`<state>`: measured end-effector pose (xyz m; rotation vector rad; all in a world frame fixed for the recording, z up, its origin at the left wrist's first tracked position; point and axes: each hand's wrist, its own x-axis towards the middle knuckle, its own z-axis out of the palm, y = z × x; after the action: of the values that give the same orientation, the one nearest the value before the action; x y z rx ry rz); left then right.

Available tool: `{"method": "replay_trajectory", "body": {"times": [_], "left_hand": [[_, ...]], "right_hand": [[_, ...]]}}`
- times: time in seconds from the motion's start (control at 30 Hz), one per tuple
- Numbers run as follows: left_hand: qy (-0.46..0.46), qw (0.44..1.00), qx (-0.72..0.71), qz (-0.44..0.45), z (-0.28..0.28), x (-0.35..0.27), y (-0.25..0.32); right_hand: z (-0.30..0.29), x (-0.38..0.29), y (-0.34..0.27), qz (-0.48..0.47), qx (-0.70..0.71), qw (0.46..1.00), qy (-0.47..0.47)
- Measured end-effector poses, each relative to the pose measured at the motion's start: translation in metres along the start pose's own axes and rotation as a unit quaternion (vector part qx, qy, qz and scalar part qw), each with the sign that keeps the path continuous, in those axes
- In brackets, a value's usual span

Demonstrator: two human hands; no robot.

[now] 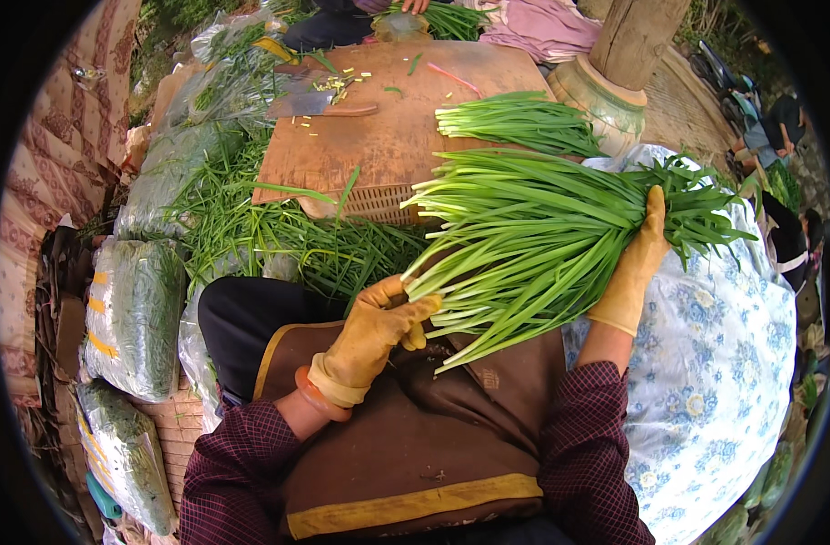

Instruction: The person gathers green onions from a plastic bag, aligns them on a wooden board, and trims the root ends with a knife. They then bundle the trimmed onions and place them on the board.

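My right hand (631,262), in a yellow rubber glove, grips a large fanned bunch of garlic chives (537,218) near its leafy tips. The pale cut ends spread out to the left, over my brown apron (401,470). At the lower left of the fan, my gloved left hand (381,327) pinches the white ends of a few stems between thumb and fingers. Behind the held bunch, a smaller bunch of garlic chives (517,122) lies on the wooden board (381,157). A cleaver (306,104) rests on the board's left side beside small cut stem pieces (337,82).
A plastic basket (367,204) sits under the board. Loose leaves (299,245) and bagged bundles (136,320) fill the left. Floral cloth (701,381) covers something at right. A wooden post (636,41) rises from a glazed pot (602,102). Another person's hand (415,5) shows opposite.
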<state>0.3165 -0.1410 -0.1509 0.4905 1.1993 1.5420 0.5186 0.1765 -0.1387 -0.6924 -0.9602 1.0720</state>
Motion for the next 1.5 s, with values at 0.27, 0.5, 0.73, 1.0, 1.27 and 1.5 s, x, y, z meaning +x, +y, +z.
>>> {"method": "replay_trajectory", "body": {"times": [0.27,0.5,0.73,1.0,1.27,1.5], "left_hand": [[0.215,0.967,0.126,0.053,-0.087,-0.009,0.029],[0.124,0.884,0.399,0.21,-0.062,-0.017,0.044],[0.119,0.701,0.525,0.468,0.041,0.01,0.109],[0.275,0.575,0.542,0.548,0.119,0.057,0.17],[0.257,0.685,0.387,0.561,0.03,0.055,0.186],[-0.023,0.872,0.354,0.337,0.014,-0.045,0.262]], "right_hand": [[-0.003,0.007,0.003,-0.002,0.003,1.0,-0.02],[0.05,0.002,-0.032,-0.027,0.082,0.996,-0.029],[0.175,0.005,-0.11,-0.12,0.168,0.972,-0.11],[0.272,-0.047,-0.149,-0.169,0.164,0.964,-0.12],[0.285,-0.131,-0.138,-0.272,0.013,0.888,-0.37],[0.238,-0.121,-0.149,-0.345,-0.124,0.729,-0.578]]}}
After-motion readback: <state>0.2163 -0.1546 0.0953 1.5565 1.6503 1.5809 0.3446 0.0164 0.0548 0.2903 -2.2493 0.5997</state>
